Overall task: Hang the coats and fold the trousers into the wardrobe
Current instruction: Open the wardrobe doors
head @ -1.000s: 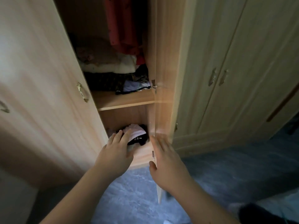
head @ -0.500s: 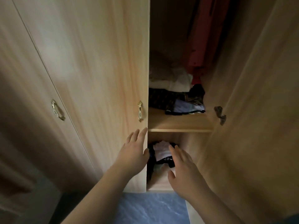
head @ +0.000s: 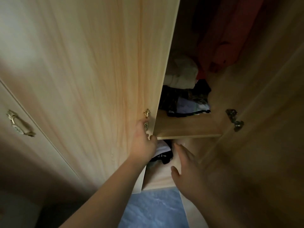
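Inside the wardrobe [head: 189,129], between two half-open doors, clothes already sit in place. Red coat [head: 230,41] hangs at upper right. Folded pile [head: 182,96] on the shelf [head: 189,127]: pale items on top, dark patterned ones below. Lower compartment holds a dark-and-white bundle [head: 162,153]; cannot tell whether it is trousers.

Left hand [head: 143,142] at the left door [head: 98,79], fingers curled at its brass handle [head: 146,119], thumb near the door edge. Grip looks real but blur leaves it uncertain. Right hand [head: 185,163] flat and spread, fingers straight, reaching toward the right door [head: 263,129]; whether it touches the wood cannot be told. Neither hand carries a garment.

Judgement: stowing looks largely done, at least for this section. Hands are on the doors, not the clothes, so closing seems the step in hand. No loose coats or trousers in view; blue floor [head: 151,209] below shows none. Anything left elsewhere is out of sight.
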